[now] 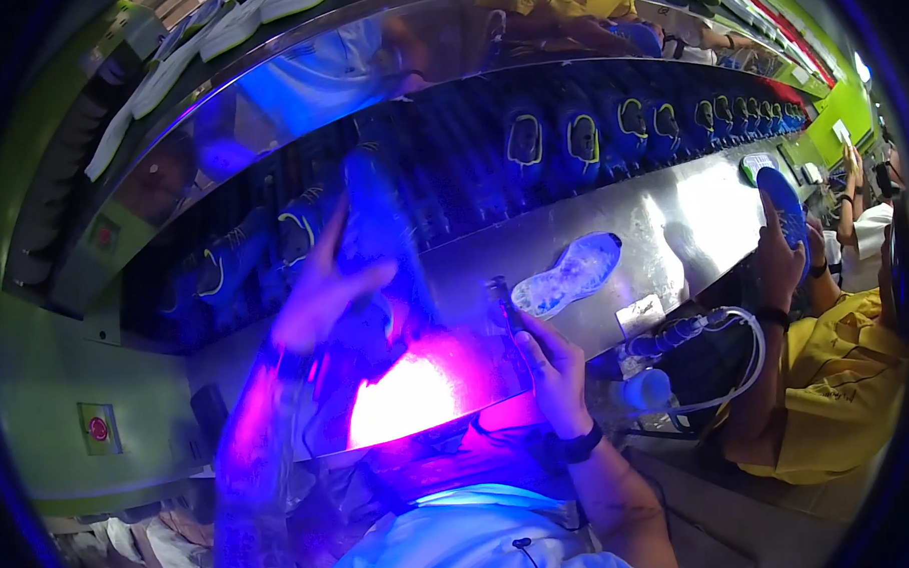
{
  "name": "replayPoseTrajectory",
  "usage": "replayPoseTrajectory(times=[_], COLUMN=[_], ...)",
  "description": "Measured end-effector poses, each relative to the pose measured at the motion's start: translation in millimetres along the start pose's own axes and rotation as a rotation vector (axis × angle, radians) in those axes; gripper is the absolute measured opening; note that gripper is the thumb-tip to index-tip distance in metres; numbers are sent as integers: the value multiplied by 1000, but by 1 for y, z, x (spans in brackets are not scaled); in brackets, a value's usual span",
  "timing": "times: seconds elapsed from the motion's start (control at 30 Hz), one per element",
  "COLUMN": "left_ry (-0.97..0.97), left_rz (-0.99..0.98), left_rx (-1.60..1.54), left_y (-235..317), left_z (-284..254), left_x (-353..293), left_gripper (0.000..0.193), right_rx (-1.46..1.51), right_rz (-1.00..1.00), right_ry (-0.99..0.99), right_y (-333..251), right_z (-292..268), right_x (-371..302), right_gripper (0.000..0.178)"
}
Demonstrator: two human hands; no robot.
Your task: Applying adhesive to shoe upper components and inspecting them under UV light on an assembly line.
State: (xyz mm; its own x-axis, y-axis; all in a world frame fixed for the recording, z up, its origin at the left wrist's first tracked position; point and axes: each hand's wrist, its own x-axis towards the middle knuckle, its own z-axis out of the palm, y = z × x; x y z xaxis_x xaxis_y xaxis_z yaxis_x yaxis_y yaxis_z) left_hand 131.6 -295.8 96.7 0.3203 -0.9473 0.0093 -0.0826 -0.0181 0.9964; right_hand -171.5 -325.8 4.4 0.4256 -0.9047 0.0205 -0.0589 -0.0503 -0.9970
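Note:
Under strong blue-violet light, my left hand grips a shoe from its left side, thumb lying across it. Glare and motion smear the hand and the shoe's lower end. The shoe points away from me, over the near edge of the dark conveyor. At the metal bench, my right hand is closed around a slim dark-handled tool, perhaps a brush, pointing up and left. Just right of its tip, a pale shoe sole lies on the metal bench top.
More shoes stand on the conveyor to the left; several uppers with pale-edged openings line its right stretch. A blue-capped container and a white hose sit by the bench's front edge. A co-worker in yellow holds a blue sole.

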Motion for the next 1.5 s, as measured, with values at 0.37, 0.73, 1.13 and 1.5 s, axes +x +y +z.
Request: replayPoseTrajectory(times=[0.37, 0.73, 1.13, 1.5], left_ry=[239, 147, 55, 561], left_rz=[305, 328, -117, 151], left_rx=[1173, 1046, 1087, -667], left_y=[-91, -85, -82, -47], left_z=[62, -25, -133, -160], left_x=[192, 168, 150, -127], left_gripper=[67, 59, 70, 61], right_rx=[-46, -49, -81, -131], right_rz=[28, 95, 27, 95], right_ry=[58, 67, 112, -33], right_y=[-3, -16, -5, -7], right_z=[10, 4, 18, 24], right_x=[1, 2, 0, -11], right_gripper=[36, 34, 33, 36])
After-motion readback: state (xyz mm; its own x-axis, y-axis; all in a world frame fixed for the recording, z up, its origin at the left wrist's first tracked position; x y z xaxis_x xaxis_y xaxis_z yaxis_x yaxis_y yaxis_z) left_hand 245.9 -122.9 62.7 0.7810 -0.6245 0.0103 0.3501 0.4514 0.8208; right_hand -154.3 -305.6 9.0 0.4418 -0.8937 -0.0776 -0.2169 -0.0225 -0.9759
